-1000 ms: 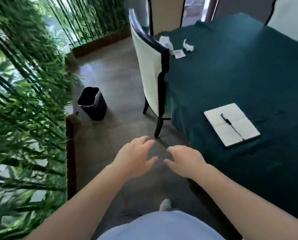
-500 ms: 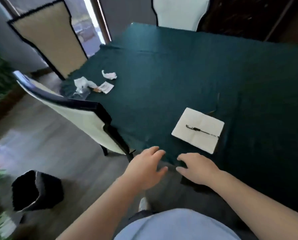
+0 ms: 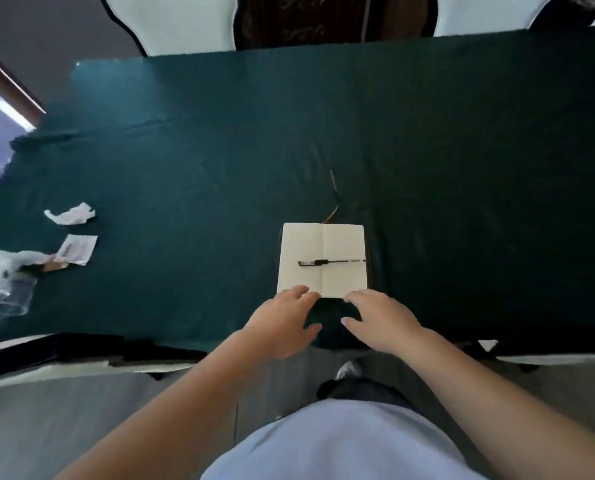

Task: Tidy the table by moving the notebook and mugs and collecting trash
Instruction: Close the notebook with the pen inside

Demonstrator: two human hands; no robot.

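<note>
The table under its dark green cloth (image 3: 220,150) carries the open white-paged notebook (image 3: 323,251) near its front edge, a slim black pen (image 3: 327,262) lying loose across both pages. Left hand (image 3: 282,323) and right hand (image 3: 382,322) hover at the notebook's near edge, fingers loosely spread, holding nothing. Risk: tilting the notebook on lifting probably rolls the pen off; crumpled white paper scraps (image 3: 70,214) remain well left
</note>
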